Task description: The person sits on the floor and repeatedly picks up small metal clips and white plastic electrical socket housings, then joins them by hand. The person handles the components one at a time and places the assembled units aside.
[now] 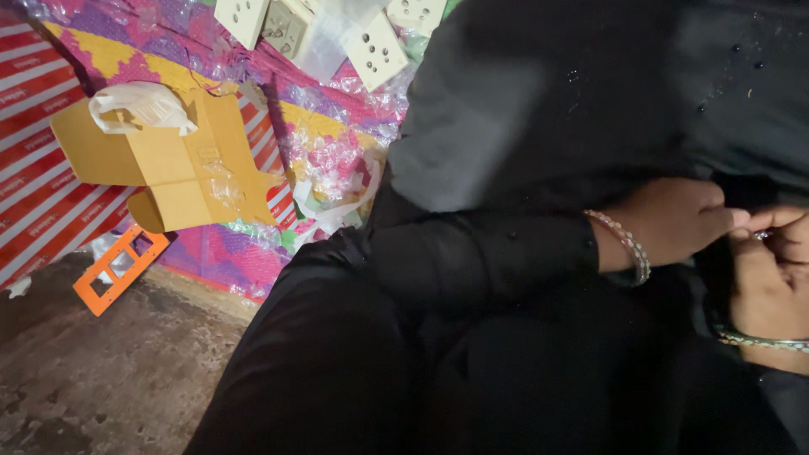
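Both hands met at right edge of frame, over black cloth [522, 278] on the lap; left hand [674, 221] fingers curled and pinching, right hand [771, 270] fingers bent toward them around a tiny shiny piece [761, 237]; grip partly hidden, couldn't tell which held it. Judged best: firm pinch, close to lap. Cardboard box [181, 164] upper left, cream socket plates [375, 50] top centre, orange frame [114, 270] on floor [109, 379]; well apart, nothing obstructing.

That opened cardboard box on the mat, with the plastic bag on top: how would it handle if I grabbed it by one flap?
The cardboard box looks thin and unfolded, so it would probably flex and feel light. The white plastic bag resting on it would likely slide off if it tipped.
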